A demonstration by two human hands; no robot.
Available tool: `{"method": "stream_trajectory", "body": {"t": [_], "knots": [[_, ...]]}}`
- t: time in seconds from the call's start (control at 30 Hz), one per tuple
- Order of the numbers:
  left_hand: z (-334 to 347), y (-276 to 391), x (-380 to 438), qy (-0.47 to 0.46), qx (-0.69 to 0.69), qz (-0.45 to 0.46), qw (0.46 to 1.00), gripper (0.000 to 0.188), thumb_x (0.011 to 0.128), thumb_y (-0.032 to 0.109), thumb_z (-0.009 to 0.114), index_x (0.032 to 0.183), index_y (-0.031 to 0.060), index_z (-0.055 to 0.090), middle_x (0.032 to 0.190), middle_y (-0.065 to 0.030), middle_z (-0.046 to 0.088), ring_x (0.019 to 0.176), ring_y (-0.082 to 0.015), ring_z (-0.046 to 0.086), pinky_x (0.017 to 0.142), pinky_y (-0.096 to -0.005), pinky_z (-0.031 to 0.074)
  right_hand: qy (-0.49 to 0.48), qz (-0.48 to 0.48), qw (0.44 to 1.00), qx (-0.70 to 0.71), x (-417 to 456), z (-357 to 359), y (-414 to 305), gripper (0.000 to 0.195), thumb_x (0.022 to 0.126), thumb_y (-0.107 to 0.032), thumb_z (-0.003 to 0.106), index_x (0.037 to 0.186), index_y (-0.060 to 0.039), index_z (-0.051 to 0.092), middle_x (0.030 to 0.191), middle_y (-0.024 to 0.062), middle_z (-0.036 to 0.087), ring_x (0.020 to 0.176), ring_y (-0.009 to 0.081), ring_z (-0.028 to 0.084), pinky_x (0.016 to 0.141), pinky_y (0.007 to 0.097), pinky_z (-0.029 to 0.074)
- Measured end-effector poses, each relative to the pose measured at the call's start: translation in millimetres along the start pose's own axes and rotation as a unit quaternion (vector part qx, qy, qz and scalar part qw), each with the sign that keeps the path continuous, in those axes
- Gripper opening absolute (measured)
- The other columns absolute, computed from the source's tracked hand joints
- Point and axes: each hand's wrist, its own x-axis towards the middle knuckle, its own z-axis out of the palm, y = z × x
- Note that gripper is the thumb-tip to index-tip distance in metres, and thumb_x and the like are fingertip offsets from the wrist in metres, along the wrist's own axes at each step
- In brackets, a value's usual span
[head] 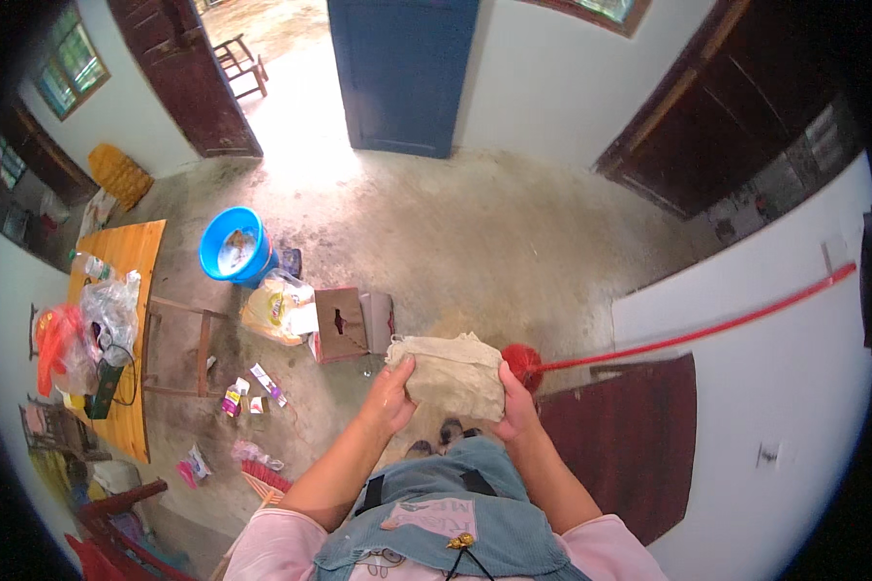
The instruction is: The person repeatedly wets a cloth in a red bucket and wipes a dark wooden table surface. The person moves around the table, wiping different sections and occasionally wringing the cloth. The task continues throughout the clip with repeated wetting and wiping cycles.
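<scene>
A folded beige cloth (447,381) with a frayed upper edge is stretched between my two hands, above the floor in front of my apron. My left hand (394,396) grips its left end, thumb on top. At its right end my right hand (516,403) holds it the same way. Just beyond the cloth, to the left, stands an opened cardboard box (340,323). Behind my right hand shows the round red head of a long-handled brush (522,363), its red handle leaning on the white wall.
A blue bucket (236,247) and a plastic bag of contents (276,305) stand beyond the box. Small cartons (236,396) and wrappers litter the concrete floor (436,240). A wooden table (134,290) bearing bags is at left. A broom (265,476) lies near my left arm.
</scene>
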Motion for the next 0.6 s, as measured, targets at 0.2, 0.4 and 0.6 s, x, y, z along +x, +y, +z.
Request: {"method": "stream_trajectory", "body": {"t": [0.2,0.4,0.6], "knots": [[18,63,77,-0.077,-0.027,-0.013,0.997,0.041,0.099,0.027,0.058,0.132,0.0032,0.053,0.129,-0.0122,0.062,0.119,-0.0276,0.060,0.102,-0.0441,0.048,-0.073,0.151,0.985,0.042,95,29,-16,0.077,0.099,-0.064,0.031,0.148,-0.0046,0.038,0.148,0.0142,0.047,0.134,0.0319,0.047,0.114,0.0492,0.034],[49,151,143,0.007,0.023,0.014,1.000,0.047,0.096,0.020,0.060,0.137,0.0009,0.048,0.134,-0.0137,0.059,0.120,-0.0277,0.060,0.105,-0.0423,0.047,-0.092,0.212,0.972,0.039,228,63,-84,0.060,0.103,-0.048,0.037,0.144,-0.0043,0.044,0.143,0.0136,0.053,0.131,0.0307,0.050,0.113,0.0470,0.036],[41,241,185,0.041,-0.085,0.121,0.988,0.052,0.092,0.022,0.059,0.138,0.0017,0.048,0.136,-0.0146,0.058,0.124,-0.0315,0.057,0.108,-0.0490,0.042,-0.113,0.121,0.986,-0.007,362,152,-149,0.043,0.101,-0.027,0.046,0.137,-0.0033,0.052,0.138,0.0125,0.057,0.128,0.0288,0.053,0.112,0.0440,0.038]]}}
